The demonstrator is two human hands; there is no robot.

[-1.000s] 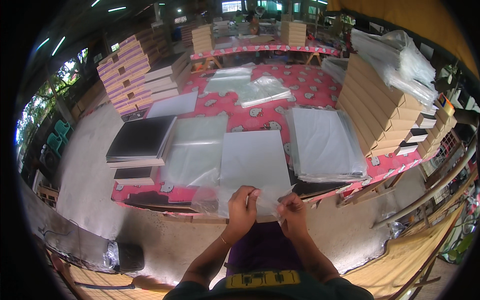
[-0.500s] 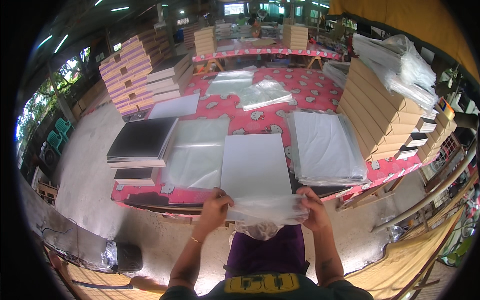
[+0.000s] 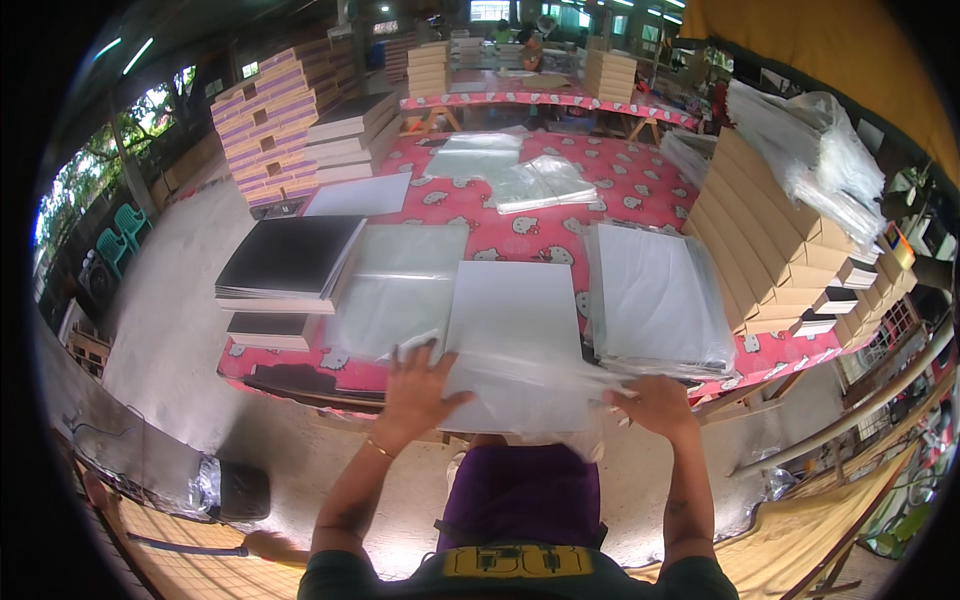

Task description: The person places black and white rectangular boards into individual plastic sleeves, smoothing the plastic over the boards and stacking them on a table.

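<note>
Here, right hand [image 3: 657, 406] pinches film [image 3: 535, 371] at 4 o'clock of sheet [image 3: 513, 305], apparently for tension; left hand [image 3: 415, 396] splays at 8 o'clock.

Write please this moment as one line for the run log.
left grip: open, at left edge of sheet | right grip: pinching film | film: across sheet, blurred | table: pink

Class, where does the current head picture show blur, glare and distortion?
Head view: the film looks smeared near the right hand; head view: a tube light glares at upper left; head view: the table bows along its front edge.
</note>
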